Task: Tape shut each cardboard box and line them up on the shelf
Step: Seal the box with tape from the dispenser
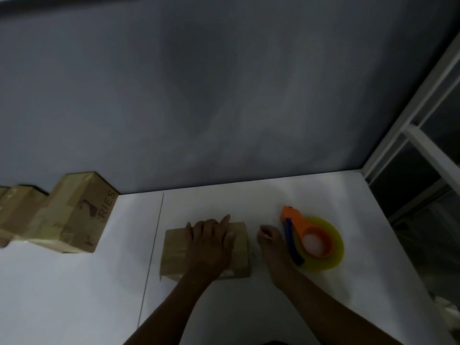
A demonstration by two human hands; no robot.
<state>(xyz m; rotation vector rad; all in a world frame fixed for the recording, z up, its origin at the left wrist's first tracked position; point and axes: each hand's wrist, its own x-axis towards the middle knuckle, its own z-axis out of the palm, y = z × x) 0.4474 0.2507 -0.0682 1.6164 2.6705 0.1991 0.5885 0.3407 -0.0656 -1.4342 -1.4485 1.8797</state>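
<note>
A small cardboard box (174, 250) lies flat on the white shelf (99, 282), near the middle. My left hand (211, 242) rests on top of it with fingers spread flat. My right hand (270, 241) is just right of the box, fingers loosely curled, holding nothing I can see. An orange tape dispenser (298, 222) with a yellow tape roll (333, 260) lies on the shelf immediately right of that hand, apparently touching it.
A row of taped cardboard boxes (72, 215) stands against the grey wall (224, 95) at the far left. A thin seam (151, 255) crosses the shelf. A white window frame (408, 125) borders the right side.
</note>
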